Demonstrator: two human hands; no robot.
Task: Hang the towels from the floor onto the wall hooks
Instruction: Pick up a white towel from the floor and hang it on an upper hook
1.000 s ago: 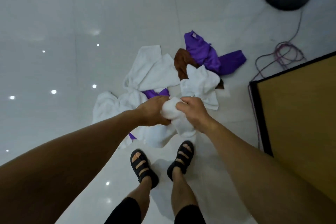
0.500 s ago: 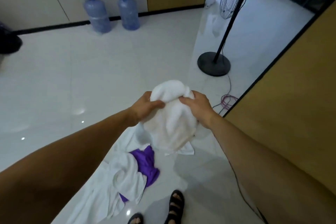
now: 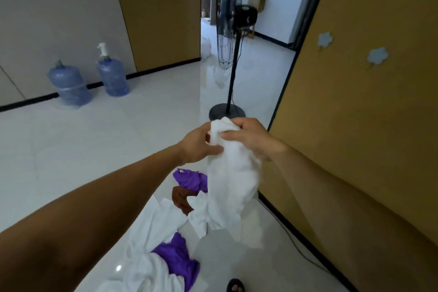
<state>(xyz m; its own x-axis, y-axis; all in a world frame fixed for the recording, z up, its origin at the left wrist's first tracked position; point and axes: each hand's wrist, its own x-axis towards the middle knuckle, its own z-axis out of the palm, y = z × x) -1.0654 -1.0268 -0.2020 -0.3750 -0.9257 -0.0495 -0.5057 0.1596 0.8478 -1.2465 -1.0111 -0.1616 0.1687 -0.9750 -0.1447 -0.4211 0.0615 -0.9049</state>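
Observation:
A white towel (image 3: 231, 180) hangs in the air in front of me, bunched at its top. My right hand (image 3: 252, 138) grips that top end, and my left hand (image 3: 198, 146) pinches the towel just beside it. Below on the floor lie more towels: a purple one (image 3: 189, 179), a brown one (image 3: 181, 199), white ones (image 3: 156, 225) and another purple one (image 3: 177, 261). Two pale blue cloud-shaped wall hooks (image 3: 377, 55) (image 3: 324, 39) sit on the tan wall at the right, well above and beyond my hands.
A black standing fan (image 3: 228, 38) stands just past my hands, its round base (image 3: 226, 111) on the white tiles. Two blue water jugs (image 3: 68, 83) (image 3: 113, 76) stand against the left wall. A cable (image 3: 298, 249) runs along the right wall's base. My sandalled foot (image 3: 234, 285) shows at the bottom.
I have straightened up from the pile; the white towel has risen off the floor in both hands, and the view has swung up to show the tan wall with its hooks.

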